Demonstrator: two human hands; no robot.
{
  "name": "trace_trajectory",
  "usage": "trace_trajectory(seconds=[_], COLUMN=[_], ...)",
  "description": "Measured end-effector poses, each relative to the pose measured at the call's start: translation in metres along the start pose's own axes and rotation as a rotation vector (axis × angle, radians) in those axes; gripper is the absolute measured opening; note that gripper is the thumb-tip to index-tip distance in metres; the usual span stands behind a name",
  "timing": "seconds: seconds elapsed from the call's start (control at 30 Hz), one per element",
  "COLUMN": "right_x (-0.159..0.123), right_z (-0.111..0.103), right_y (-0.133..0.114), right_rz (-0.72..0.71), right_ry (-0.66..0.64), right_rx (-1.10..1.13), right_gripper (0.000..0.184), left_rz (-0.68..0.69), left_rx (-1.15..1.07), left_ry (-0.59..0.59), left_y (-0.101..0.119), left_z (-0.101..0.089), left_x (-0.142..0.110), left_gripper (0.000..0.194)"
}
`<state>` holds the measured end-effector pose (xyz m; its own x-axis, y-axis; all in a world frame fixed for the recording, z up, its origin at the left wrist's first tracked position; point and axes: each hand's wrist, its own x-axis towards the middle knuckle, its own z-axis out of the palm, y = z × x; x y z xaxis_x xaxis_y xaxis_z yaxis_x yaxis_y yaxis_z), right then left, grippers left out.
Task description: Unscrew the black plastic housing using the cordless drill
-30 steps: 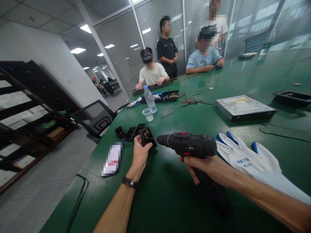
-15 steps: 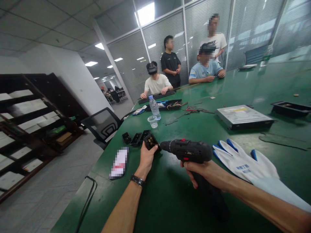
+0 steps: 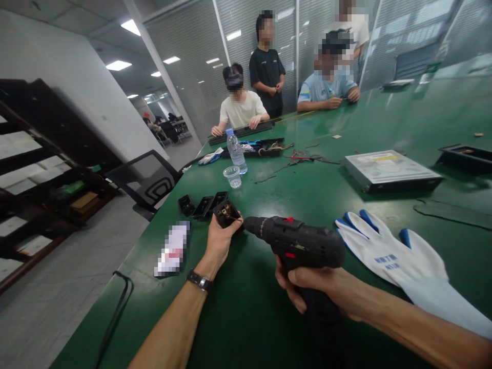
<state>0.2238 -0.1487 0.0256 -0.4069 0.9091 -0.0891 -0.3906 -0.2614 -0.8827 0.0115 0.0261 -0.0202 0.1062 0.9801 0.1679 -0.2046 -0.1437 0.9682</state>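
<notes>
My left hand (image 3: 221,241) grips a small black plastic housing (image 3: 226,212) with brass-coloured metal parts inside, its open side turned up. Fingers of my right hand (image 3: 303,282) wrap the handle of a black cordless drill (image 3: 295,240) with red buttons. The drill lies level and points left, its chuck end close to the housing; whether the bit touches it I cannot tell. Beyond my left hand stand several similar black housings (image 3: 202,207). A white work glove (image 3: 392,256) with blue fingertips lies right of the drill.
A clear cup (image 3: 232,177) and a water bottle (image 3: 236,151) stand past the housings. To the right lies a flat metal drive (image 3: 392,170) near a black tray (image 3: 467,158). Loose wires (image 3: 303,156) lie mid-table. People sit and stand at the far side.
The view has tilted down and shifted a little. Both hands keep their holds; the housing in my left hand is turned slightly, and the drill stays close beside it.
</notes>
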Motion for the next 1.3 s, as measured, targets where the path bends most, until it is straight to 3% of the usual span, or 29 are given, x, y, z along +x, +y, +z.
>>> trace_trajectory(seconds=[0.13, 0.4, 0.6, 0.87, 1.3], right_x=[0.000, -0.001, -0.003, -0.007, -0.008], right_z=[0.000, 0.001, -0.004, 0.001, 0.000], right_y=[0.000, 0.002, 0.005, -0.009, -0.007], right_rz=[0.024, 0.073, 0.061, 0.020, 0.047], right_ry=[0.011, 0.070, 0.065, 0.084, 0.109], right_rx=[0.033, 0.040, -0.028, -0.281, -0.283], right_gripper=[0.032, 0.025, 0.019, 0.017, 0.022], left_rz=[-0.006, 0.030, 0.045, 0.029, 0.022], left_rx=[-0.010, 0.062, 0.099, 0.115, 0.077], left_ry=[-0.003, 0.044, 0.054, 0.035, 0.004], left_y=[0.001, -0.004, -0.007, -0.005, -0.005], left_z=[0.000, 0.001, -0.002, 0.000, -0.001], left_x=[-0.001, 0.001, 0.003, 0.001, 0.002], left_gripper=[0.054, 0.059, 0.061, 0.060, 0.062])
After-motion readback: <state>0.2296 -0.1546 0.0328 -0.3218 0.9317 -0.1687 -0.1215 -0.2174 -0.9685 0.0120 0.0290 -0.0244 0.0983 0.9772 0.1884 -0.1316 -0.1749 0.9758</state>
